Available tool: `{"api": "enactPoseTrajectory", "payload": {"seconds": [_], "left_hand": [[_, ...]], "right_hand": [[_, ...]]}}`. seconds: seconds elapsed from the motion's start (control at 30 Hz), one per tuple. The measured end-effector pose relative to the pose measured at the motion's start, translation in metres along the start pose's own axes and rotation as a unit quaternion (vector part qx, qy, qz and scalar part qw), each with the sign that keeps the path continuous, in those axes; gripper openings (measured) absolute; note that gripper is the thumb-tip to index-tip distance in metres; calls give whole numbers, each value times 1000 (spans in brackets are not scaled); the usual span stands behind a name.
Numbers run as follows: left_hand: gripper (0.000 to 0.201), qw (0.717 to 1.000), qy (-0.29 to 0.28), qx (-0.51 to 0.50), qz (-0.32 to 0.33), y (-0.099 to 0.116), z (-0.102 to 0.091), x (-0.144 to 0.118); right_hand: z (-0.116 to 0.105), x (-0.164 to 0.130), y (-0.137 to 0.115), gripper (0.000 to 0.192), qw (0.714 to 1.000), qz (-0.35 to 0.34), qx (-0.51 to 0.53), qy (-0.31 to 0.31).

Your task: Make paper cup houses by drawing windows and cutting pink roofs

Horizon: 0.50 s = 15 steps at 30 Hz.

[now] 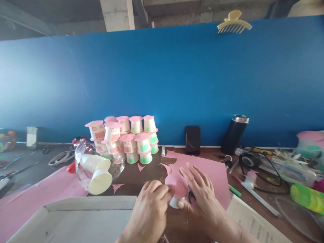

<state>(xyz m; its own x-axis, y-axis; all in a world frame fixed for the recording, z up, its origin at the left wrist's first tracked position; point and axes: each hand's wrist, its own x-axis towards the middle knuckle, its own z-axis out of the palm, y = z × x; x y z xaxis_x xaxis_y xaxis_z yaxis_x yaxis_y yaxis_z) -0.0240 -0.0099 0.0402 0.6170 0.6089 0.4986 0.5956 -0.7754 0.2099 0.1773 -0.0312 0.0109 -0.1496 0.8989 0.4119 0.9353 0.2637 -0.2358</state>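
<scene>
A small white paper cup [174, 203] stands upside down on the brown table, with a pink paper disc [177, 185] lying over its top. My left hand [152, 206] is closed, its thumb and forefinger pinching the disc's left edge. On the other side, my right hand [202, 194] has its fingers stretched out, with the thumb at the cup's lower side. Part of a black loop, perhaps a scissors handle [191, 197], shows under the right palm. Behind the hands lies a cut sheet of pink paper [212, 168].
Capped cups [126, 141] stand stacked at the back left. Nearer are bagged paper cups [100, 177] and a white box [88, 219]. A phone [192, 140] and black flask [234, 135] stand by the blue partition [162, 81]. Pens, cables and a printed sheet [255, 222] lie right.
</scene>
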Motion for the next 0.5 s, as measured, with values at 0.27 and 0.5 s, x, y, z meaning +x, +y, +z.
{"api": "enactPoseTrajectory", "payload": {"seconds": [0.27,0.5], "left_hand": [[23,1000,23,17,8,0,3,-2],[24,1000,9,15,-5,0,4,-2]], "right_hand": [[-3,8,-8,56,1000,-19,-1,-4],[-3,11,-11,59,1000,-17,-11,-5]]}}
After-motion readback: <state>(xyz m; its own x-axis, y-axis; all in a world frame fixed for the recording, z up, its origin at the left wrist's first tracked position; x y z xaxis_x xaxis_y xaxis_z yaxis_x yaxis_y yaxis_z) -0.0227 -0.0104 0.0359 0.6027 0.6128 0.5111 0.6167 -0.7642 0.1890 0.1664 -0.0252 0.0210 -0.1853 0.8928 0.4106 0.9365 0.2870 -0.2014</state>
